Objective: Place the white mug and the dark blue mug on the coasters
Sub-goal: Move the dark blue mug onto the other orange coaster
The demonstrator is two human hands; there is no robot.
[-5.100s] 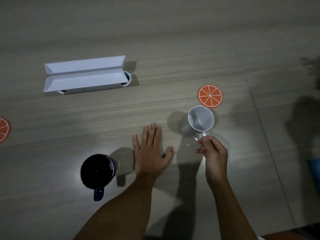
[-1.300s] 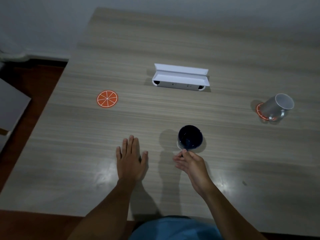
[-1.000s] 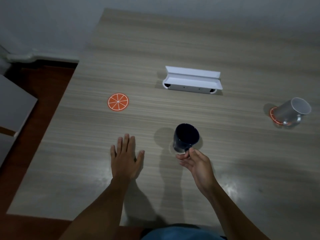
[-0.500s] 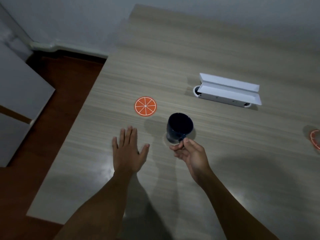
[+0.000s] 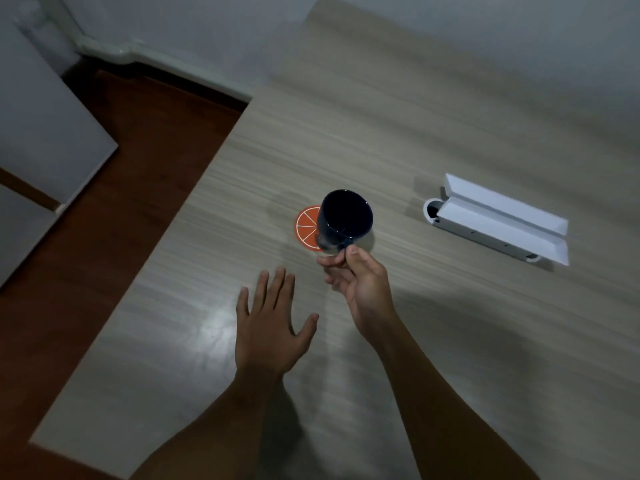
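My right hand [image 5: 360,282] pinches the handle of the dark blue mug [image 5: 344,220] and holds it upright. The mug covers the right part of an orange-slice coaster [image 5: 306,225] lying on the wooden table [image 5: 433,133]; whether its base touches the coaster I cannot tell. My left hand [image 5: 272,323] rests flat on the table, fingers spread, below and left of the mug. The white mug and the other coaster are out of view.
A white open box [image 5: 498,220] lies on the table to the right of the mug. The table's left edge runs close to the coaster, with dark red floor [image 5: 104,202] and a grey panel [image 5: 41,126] beyond it.
My right hand has carried the dark blue mug leftward from the table's middle to over the left coaster. The view swung left, so the white mug on its coaster left the frame.
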